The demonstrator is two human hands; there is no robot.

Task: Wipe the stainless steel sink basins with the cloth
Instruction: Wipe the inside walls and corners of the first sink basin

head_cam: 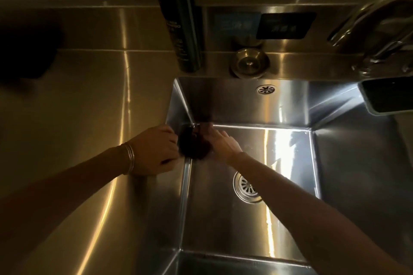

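A dark cloth (194,144) is bunched in the far left corner of the stainless steel sink basin (223,219), against its left wall. My left hand (154,150), with thin bangles on the wrist, reaches over the basin's left rim and grips the cloth's left side with curled fingers. My right hand (223,143) lies inside the basin with straight fingers pressing on the cloth's right side. The round drain strainer (247,186) sits in the basin floor, partly hidden by my right forearm.
A steel counter (78,118) stretches left of the basin. On the back ledge stand a tall dark bottle (181,18) and a metal drain plug (249,62). The faucet (375,29) is at the far right, with a dark tray (388,94) below it.
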